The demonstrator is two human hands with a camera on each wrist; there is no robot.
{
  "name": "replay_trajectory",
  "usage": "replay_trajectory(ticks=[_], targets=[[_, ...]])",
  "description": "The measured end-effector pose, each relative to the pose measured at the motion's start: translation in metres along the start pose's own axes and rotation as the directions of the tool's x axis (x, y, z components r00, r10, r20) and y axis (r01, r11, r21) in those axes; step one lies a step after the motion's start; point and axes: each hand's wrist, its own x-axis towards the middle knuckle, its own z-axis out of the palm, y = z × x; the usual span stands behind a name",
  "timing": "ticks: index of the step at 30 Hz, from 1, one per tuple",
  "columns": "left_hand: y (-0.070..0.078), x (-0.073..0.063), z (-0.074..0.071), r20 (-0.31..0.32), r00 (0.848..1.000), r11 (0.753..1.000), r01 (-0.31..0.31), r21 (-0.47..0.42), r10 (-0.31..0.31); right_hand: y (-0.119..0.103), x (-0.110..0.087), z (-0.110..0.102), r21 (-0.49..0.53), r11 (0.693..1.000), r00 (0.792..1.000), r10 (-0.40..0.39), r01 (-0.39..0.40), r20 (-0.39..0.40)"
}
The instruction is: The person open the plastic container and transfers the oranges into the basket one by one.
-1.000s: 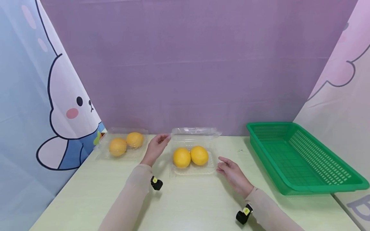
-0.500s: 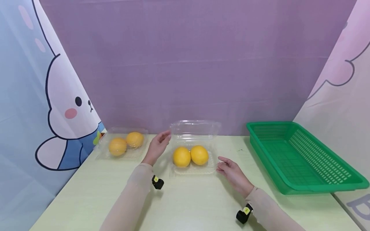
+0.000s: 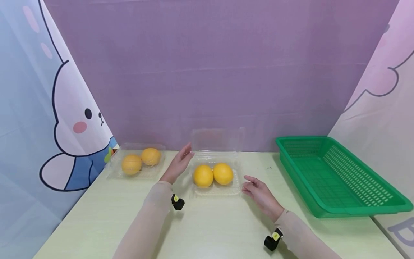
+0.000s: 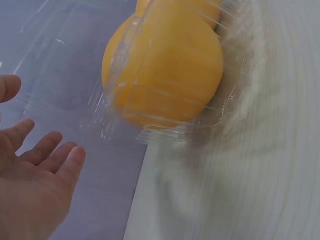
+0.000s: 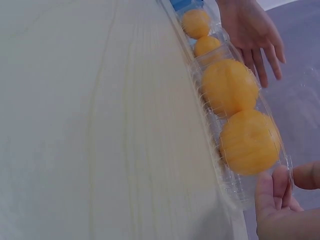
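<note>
In the centre of the head view, a clear plastic clamshell container (image 3: 216, 194) sits on a pale wood-grain table (image 3: 210, 230). Its transparent lid (image 3: 217, 139) stands raised at the back, in front of a purple cloth (image 3: 207, 72). Two oranges lie side by side in the base and touch: a left orange (image 3: 203, 176) and a right orange (image 3: 223, 174).

The left hand (image 3: 178, 165) is at the container's upper left, just beside the lid. Its fingers are spread and hold nothing; in the left wrist view they are apart from the plastic. The right hand (image 3: 262, 198) is at the container's lower right. The right wrist view shows its thumb and fingers pinching the container's edge, close to one of the oranges.

To the left of centre in the head view is a second clear container (image 3: 152, 173) with two more oranges (image 3: 131, 164) under its plastic. A green plastic basket (image 3: 299, 181) with perforated walls stands on the right side of the frame.

Both arms come in from the bottom edge in light beige sleeves (image 3: 142, 223), each with a small black camera (image 3: 178, 202) at the wrist. A blue cloth printed with a white cartoon rabbit (image 3: 79, 118) hangs along the left side, and a pink-and-white printed cloth (image 3: 378, 108) hangs along the right.
</note>
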Motion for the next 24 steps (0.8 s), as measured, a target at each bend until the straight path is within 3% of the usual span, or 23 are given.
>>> replay_trajectory(ticks=[17,24], targets=[[0.0037,0.003,0.0002,0.068,0.995,0.997,0.067,0.036,-0.069,-0.0001,0.0005,0.0006,0.003,1.0,1.0,0.001,-0.001,0.004],[0.0016,0.0062,0.0002,0.077,0.994,0.997,0.068,0.047,-0.072,0.0002,0.0015,0.0011,0.006,1.0,1.0,0.019,-0.019,-0.017]])
